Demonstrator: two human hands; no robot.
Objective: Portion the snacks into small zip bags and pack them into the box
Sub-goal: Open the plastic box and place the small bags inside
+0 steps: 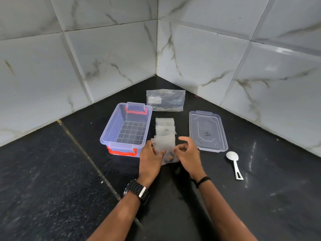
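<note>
A small clear zip bag (164, 146) with a few brown snack pieces (170, 156) in its bottom is held just above the black counter. My left hand (150, 159) grips its left edge and my right hand (187, 153) pinches its right edge. Behind it lies a stack of small zip bags (165, 126). The clear plastic box (126, 126) with red latches stands open to the left, nothing inside. A larger clear bag (165, 100) lies flat at the back.
The box's clear lid (207, 131) lies to the right of the bags. A white plastic spoon (234, 163) rests on the counter at the right front. Marble-tiled walls (156, 49) meet in a corner behind the counter.
</note>
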